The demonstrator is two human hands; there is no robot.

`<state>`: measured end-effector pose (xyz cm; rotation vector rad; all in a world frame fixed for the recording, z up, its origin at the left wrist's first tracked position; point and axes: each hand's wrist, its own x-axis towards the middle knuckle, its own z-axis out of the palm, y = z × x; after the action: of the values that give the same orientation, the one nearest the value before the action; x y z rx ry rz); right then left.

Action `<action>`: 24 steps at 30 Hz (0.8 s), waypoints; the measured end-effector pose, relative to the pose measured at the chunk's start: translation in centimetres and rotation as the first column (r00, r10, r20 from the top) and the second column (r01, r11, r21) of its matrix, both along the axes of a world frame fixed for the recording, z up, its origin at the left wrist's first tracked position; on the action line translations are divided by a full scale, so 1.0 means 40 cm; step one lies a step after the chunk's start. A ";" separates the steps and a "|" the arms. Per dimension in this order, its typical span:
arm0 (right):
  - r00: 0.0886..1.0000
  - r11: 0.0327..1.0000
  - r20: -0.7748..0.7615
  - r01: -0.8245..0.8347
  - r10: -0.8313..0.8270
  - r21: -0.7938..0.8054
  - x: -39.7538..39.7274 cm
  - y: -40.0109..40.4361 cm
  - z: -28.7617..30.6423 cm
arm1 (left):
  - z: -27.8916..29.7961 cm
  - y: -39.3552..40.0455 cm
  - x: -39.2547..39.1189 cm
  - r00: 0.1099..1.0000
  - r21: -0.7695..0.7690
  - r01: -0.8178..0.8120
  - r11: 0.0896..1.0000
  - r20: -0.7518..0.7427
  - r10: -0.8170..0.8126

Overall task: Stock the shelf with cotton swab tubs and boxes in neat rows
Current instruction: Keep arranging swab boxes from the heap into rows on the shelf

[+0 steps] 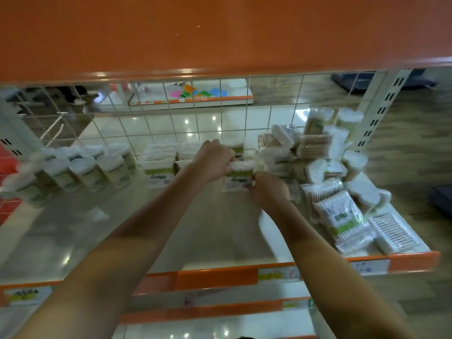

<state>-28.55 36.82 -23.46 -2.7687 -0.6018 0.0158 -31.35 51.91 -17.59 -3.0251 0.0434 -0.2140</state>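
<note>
Nearest us, price tags on the shelf (73,231) edge are too blurred to read. Mid-shelf, our left hand (215,160) and right hand (267,189) close together grip one swab box (238,178), upright, swab tips showing at its top, green label unreadable. At ten o'clock stand round tubs (83,172); at two o'clock lies a heap of swab packs (325,167); boxes (159,162) line the wire grid (146,123) at twelve

This is a shop aisle. An orange-edged display shelf (220,277) carries price labels (277,275) along its front edge and a wire grid back (171,123). Many identical cotton swab tubs (93,172) line its back left corner. Beyond the grid, a glossy tiled floor (151,128) and what looks like another stocked orange shelf (195,99).
</note>
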 end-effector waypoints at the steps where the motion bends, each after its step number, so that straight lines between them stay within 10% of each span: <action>1: 1.000 1.000 -0.011 0.000 0.000 -0.010 0.009 0.009 -0.003 | -0.001 0.005 0.006 1.000 0.015 0.001 1.000 0.006 -0.001; 12: 0.999 0.999 0.033 0.019 -0.021 0.037 0.068 0.087 -0.023 | -0.006 0.047 0.073 0.997 0.231 -0.073 0.970 0.031 0.068; 24: 0.997 0.999 0.078 0.025 -0.027 0.028 0.099 0.106 -0.028 | -0.033 0.068 0.112 0.992 0.126 -0.069 0.990 0.110 0.055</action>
<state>-24.59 41.07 -24.57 -2.7618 -0.5806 -0.1059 -26.88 54.61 -18.89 -2.8755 -0.0437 -0.3523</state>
